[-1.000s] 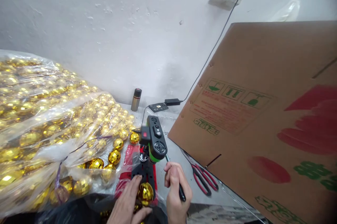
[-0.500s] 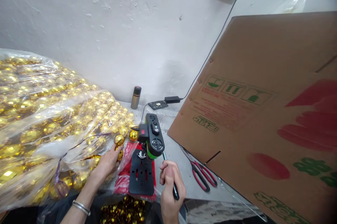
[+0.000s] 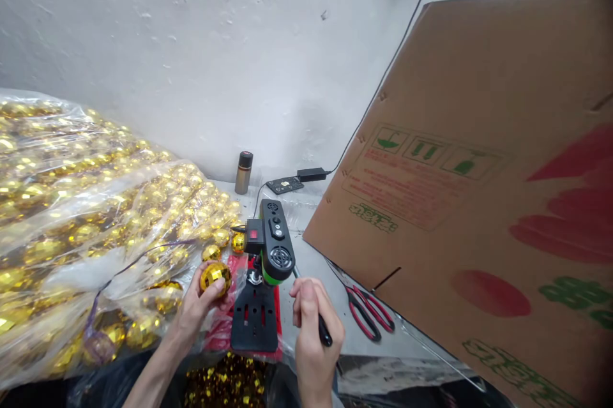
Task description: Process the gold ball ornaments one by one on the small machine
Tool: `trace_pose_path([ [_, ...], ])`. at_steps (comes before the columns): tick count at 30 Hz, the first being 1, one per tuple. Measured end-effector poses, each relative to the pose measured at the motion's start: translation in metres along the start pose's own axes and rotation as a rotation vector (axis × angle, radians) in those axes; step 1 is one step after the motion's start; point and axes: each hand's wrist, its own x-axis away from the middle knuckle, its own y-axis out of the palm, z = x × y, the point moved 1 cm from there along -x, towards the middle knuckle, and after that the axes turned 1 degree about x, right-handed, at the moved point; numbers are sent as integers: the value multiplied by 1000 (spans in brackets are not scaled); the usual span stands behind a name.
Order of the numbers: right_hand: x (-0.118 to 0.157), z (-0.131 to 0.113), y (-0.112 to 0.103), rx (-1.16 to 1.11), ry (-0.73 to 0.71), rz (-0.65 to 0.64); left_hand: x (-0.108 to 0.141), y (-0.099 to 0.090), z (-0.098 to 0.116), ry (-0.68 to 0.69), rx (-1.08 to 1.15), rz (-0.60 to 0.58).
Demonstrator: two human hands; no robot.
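A shiny gold faceted ball (image 3: pixel 213 276) rests in my left hand (image 3: pixel 192 309), thumb in front and fingers behind it. My right hand (image 3: pixel 313 334) is closed around a slim tool with a rounded black end (image 3: pixel 325 334); its thin shaft points up and away, and its kind does not show. Between the hands stands a black device (image 3: pixel 278 235) with two round grilles and a box with a red switch, mounted on a slotted black plate (image 3: pixel 253 331). Red plastic (image 3: pixel 279 306) lies under that plate. Another gold ball (image 3: pixel 238 242) sits left of the device.
Clear plastic (image 3: pixel 71 204) covers many gold balls on the left. A large cardboard box (image 3: pixel 431 108) leans at the right, with red-handled scissors (image 3: pixel 364 315) beside it. Behind are a bottle (image 3: pixel 244 173) and a black power adapter (image 3: pixel 311 174). Gold glitter pieces (image 3: pixel 225 382) lie below the table edge.
My left hand has picked up a gold ball from the pile and turned it upward beside the device. My right hand still grips the slim tool, shifted slightly. The camera view has moved a little.
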Motion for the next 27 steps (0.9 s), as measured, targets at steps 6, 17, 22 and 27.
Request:
trace_pose_path([
  [6,-3,-4,-1,22,-20,-35,20,21,-50,-127,-173,-142],
  [17,1,-7,-4,48,-39,-55,4,26,-66,239,-652,-156],
  [22,1,-8,-4,49,-57,-57,4,25,-48,262,-744,-283],
  [27,1,-8,-5,58,-63,-66,0,32,-36,245,-921,-370],
])
